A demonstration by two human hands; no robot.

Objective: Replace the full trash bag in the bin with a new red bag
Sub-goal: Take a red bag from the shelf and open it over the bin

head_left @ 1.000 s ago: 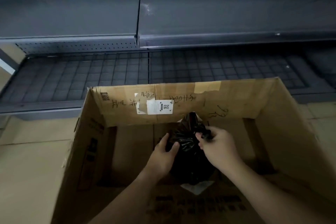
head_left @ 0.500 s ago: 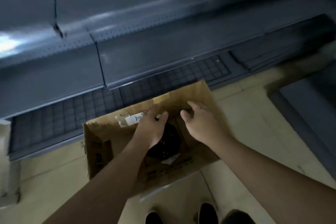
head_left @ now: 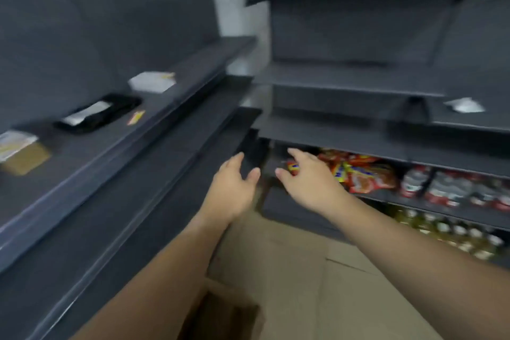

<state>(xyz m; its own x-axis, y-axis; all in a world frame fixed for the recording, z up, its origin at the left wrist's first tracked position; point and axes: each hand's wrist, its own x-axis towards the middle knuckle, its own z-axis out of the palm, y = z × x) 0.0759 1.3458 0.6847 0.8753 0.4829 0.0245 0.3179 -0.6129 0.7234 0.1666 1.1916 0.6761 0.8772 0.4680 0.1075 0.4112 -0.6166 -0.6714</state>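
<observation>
My left hand (head_left: pixel 233 188) and my right hand (head_left: pixel 309 179) are both raised in front of me, fingers spread, holding nothing. They hover over the floor in front of dark shelving. Only a corner of the cardboard box (head_left: pixel 220 312) shows at the bottom edge between my forearms. The black trash bag is out of sight. No red bag and no bin appear in this blurred view.
Dark metal shelves (head_left: pixel 165 107) run along the left with a black tray (head_left: pixel 99 113), white papers (head_left: pixel 151 81) and a brown packet (head_left: pixel 26 157). Shelves on the right hold red snack packs (head_left: pixel 364 174) and bottles (head_left: pixel 455 240). Beige floor tiles (head_left: pixel 317 270) lie below.
My hands let go of the black bag in the box and lifted away. My view swung up and to the right, from the box to the shelving corner.
</observation>
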